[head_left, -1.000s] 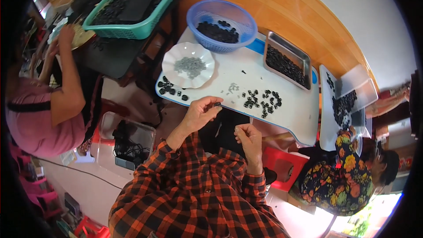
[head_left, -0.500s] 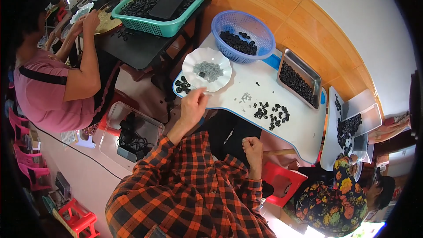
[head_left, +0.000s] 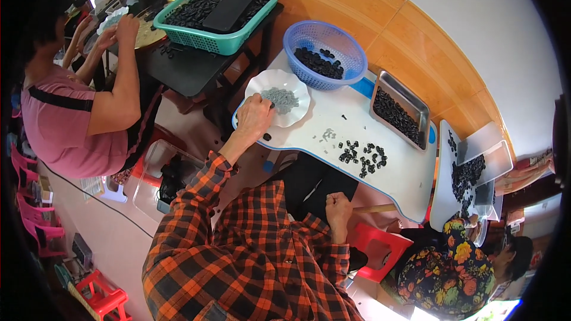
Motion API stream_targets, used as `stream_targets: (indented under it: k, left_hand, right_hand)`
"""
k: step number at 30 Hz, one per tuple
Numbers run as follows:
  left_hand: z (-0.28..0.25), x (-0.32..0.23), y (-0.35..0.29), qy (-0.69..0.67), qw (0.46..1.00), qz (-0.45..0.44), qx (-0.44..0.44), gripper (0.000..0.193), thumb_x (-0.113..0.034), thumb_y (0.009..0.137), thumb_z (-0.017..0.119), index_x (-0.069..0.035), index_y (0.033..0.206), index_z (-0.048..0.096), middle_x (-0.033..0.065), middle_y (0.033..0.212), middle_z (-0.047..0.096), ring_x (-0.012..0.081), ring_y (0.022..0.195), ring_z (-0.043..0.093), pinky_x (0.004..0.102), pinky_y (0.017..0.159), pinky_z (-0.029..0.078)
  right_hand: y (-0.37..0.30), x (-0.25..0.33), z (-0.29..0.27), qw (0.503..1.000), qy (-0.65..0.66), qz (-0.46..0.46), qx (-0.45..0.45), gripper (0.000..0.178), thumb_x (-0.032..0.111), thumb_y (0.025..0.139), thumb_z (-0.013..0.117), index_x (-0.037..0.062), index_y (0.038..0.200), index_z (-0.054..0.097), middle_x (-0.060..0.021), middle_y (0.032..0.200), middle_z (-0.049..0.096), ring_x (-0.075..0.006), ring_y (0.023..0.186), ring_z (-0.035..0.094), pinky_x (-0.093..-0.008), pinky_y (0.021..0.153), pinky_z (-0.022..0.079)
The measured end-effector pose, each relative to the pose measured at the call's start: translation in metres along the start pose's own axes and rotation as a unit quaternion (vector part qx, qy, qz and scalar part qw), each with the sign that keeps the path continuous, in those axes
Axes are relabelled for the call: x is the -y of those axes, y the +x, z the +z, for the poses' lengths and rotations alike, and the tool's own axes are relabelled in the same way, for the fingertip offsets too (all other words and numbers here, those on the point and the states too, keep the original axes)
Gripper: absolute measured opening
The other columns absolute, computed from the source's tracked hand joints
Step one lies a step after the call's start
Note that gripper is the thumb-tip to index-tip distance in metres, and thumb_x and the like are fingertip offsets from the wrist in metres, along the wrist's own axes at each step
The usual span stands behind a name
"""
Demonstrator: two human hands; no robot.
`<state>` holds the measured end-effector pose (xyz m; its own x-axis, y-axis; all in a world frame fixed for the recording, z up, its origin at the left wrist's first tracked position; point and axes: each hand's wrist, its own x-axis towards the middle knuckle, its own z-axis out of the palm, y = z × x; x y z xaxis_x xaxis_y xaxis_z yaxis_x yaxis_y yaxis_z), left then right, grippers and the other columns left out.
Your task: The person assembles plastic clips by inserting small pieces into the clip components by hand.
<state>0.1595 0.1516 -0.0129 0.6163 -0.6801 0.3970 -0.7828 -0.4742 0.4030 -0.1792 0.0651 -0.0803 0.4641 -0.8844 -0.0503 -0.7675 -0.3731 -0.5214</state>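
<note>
My left hand (head_left: 256, 115) reaches over the near left rim of a white scalloped plate (head_left: 302, 112). Its fingers are curled, their tips partly hidden, next to a small black part (head_left: 272, 106) in the plate. Small grey pieces (head_left: 281, 100) lie heaped there. One black part (head_left: 266, 137) rests by the table edge below my wrist. Closed over my lap, my right hand (head_left: 338, 209) has its fingers folded; whatever it may hold is hidden. Several black parts (head_left: 364, 158) and a few loose grey pieces (head_left: 326, 135) lie on the white table (head_left: 392, 181).
A purple colander (head_left: 357, 68) and a metal tray (head_left: 380, 113), both holding black parts, stand at the table's far side. A green basket (head_left: 223, 44) full of black parts sits on a dark table at left. Co-workers sit at left and right, a red stool (head_left: 380, 255) at right.
My left hand has moved from beside the plate onto its near left rim, covering the spot where several black parts lay. One black part now shows by the table edge. My right hand stays closed.
</note>
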Motion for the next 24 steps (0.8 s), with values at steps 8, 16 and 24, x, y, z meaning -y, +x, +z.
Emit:
stream_targets:
  k: [8, 16, 24]
  left_hand:
    - [-0.001, -0.004, 0.008, 0.028, 0.999, 0.000, 0.034, 0.023, -0.021, 0.077, 0.070, -0.001, 0.089, 0.065, 0.0172, 0.091, 0.059, 0.0332, 0.088, 0.061, 0.0436, 0.072, 0.052]
    - [0.016, 0.008, 0.011, 0.065, 0.997, 0.028, 0.015, 0.021, -0.019, 0.074, 0.071, -0.006, 0.090, 0.065, 0.0139, 0.089, 0.058, 0.0319, 0.087, 0.062, 0.0429, 0.070, 0.052]
    - [0.018, 0.009, 0.015, 0.047, 0.997, 0.054, -0.001, 0.016, -0.017, 0.076, 0.070, -0.007, 0.088, 0.067, 0.0123, 0.089, 0.058, 0.0312, 0.087, 0.061, 0.0434, 0.069, 0.052]
  right_hand:
    - [-0.007, -0.001, -0.001, 0.998, -0.061, 0.000, -0.027, 0.015, 0.022, 0.083, 0.062, 0.0065, 0.084, 0.065, -0.0191, 0.086, 0.065, -0.0391, 0.079, 0.063, -0.0493, 0.069, 0.049]
    - [-0.006, -0.004, 0.004, 0.998, -0.059, 0.002, -0.037, 0.014, 0.021, 0.082, 0.062, 0.0074, 0.083, 0.065, -0.0185, 0.086, 0.065, -0.0391, 0.077, 0.063, -0.0492, 0.068, 0.049]
    - [-0.008, -0.010, 0.009, 0.998, -0.048, 0.000, -0.048, 0.014, 0.021, 0.083, 0.062, 0.0077, 0.084, 0.065, -0.0177, 0.086, 0.065, -0.0391, 0.078, 0.063, -0.0495, 0.068, 0.049]
